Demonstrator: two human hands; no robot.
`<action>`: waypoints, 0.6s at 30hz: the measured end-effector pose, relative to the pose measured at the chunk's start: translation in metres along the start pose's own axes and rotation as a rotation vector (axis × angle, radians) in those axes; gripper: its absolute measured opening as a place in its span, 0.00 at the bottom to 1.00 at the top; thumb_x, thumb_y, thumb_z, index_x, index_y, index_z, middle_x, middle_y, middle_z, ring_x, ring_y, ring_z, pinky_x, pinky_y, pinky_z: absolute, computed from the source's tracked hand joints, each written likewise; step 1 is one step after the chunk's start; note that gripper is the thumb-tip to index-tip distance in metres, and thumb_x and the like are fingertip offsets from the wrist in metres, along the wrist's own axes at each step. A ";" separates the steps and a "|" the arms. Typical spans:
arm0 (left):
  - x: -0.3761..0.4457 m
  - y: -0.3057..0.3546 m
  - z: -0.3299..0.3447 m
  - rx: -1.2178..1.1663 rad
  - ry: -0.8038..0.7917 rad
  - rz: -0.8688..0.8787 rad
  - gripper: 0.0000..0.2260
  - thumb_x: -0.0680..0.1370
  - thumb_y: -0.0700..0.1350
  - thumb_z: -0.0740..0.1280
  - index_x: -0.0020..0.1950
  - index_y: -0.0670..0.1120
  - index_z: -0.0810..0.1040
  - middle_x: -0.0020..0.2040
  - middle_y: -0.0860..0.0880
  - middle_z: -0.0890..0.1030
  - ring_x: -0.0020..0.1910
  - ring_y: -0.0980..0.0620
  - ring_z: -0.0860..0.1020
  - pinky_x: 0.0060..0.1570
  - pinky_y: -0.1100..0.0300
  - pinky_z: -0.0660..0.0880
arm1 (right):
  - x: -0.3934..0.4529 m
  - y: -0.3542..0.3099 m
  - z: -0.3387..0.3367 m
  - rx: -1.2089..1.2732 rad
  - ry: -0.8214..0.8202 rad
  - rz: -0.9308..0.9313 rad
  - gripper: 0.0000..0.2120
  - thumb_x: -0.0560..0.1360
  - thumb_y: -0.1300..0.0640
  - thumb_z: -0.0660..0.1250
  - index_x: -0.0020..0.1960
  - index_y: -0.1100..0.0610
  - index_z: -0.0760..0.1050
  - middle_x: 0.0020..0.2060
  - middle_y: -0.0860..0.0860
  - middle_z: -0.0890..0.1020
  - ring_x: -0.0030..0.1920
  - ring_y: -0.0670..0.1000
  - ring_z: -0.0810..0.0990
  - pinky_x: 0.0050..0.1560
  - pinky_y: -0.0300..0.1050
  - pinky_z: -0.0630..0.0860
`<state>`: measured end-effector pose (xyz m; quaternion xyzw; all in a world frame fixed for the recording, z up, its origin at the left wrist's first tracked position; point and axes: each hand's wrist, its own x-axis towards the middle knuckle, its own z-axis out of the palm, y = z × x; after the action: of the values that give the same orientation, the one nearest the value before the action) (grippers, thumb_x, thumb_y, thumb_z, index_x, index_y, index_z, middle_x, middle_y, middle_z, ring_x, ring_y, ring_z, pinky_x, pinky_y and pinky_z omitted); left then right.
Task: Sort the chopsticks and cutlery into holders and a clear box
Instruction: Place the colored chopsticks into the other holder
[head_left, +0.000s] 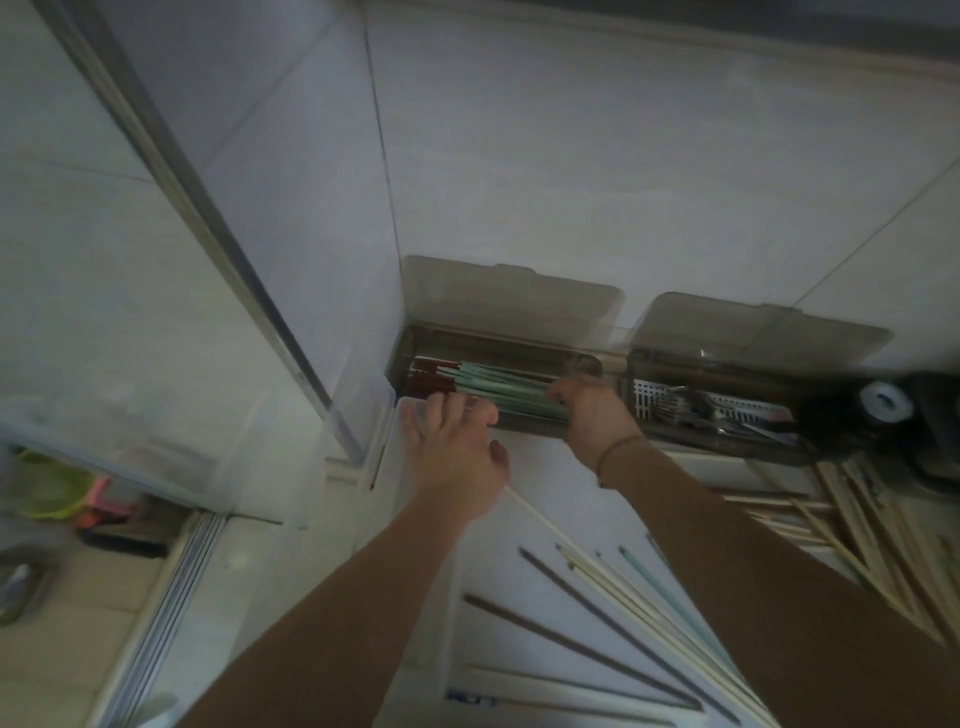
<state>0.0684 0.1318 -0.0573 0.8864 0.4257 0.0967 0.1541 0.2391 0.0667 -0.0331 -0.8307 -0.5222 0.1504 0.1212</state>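
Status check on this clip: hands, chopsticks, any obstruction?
Both hands at left holder, fingers on teal chopsticks. Lid up. Loose chopsticks still on counter. Nothing blocking.
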 end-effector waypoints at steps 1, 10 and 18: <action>0.000 0.000 -0.001 -0.001 -0.004 0.002 0.13 0.73 0.51 0.65 0.57 0.57 0.71 0.59 0.53 0.69 0.66 0.48 0.62 0.75 0.39 0.45 | 0.006 0.003 0.004 -0.016 -0.063 -0.023 0.26 0.68 0.75 0.64 0.64 0.59 0.75 0.63 0.58 0.76 0.64 0.58 0.73 0.66 0.43 0.67; 0.000 -0.002 0.001 -0.019 0.021 0.000 0.12 0.72 0.51 0.66 0.55 0.56 0.73 0.57 0.53 0.70 0.65 0.47 0.62 0.74 0.38 0.46 | -0.053 0.051 0.022 0.174 0.437 -0.035 0.16 0.69 0.74 0.59 0.49 0.64 0.82 0.53 0.60 0.82 0.56 0.54 0.79 0.65 0.34 0.67; 0.001 -0.001 0.004 -0.006 0.016 -0.019 0.12 0.73 0.51 0.67 0.55 0.57 0.72 0.57 0.54 0.70 0.65 0.47 0.63 0.74 0.41 0.46 | -0.196 0.104 0.040 -0.007 0.639 0.234 0.14 0.73 0.56 0.60 0.44 0.61 0.83 0.44 0.57 0.82 0.45 0.59 0.77 0.52 0.45 0.71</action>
<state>0.0690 0.1323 -0.0616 0.8812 0.4348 0.1034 0.1541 0.2301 -0.1528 -0.0831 -0.8905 -0.3596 -0.1063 0.2578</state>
